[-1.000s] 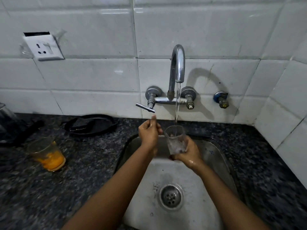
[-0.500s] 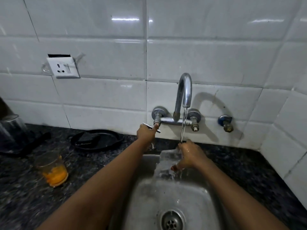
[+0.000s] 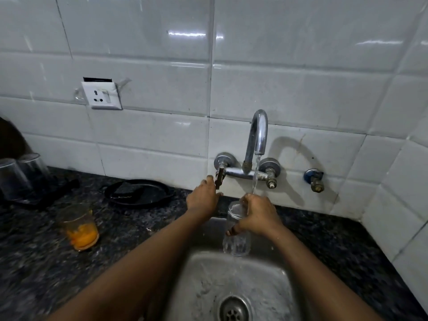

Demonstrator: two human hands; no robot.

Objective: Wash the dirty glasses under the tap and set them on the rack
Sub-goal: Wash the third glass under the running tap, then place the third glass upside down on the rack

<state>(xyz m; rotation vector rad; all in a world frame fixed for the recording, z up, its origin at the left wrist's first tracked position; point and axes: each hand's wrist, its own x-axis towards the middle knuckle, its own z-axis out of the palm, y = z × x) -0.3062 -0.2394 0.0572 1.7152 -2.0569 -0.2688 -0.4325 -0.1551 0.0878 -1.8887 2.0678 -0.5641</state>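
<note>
On the dark worktop [image 3: 34,262] at our left stands a glass with orange dregs [image 3: 78,225]. Our left hand [image 3: 203,198] has its grip on the tap lever [image 3: 218,178]. Our right hand [image 3: 259,215] grasps a clear glass [image 3: 235,242] above the steel sink [image 3: 208,281], under the running tap [image 3: 257,140]

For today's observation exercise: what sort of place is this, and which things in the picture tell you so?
Most likely a home kitchen. A steel sink with a running tap is set into a dark stone counter against white wall tiles, and a glass with orange dregs waits beside it.
</note>
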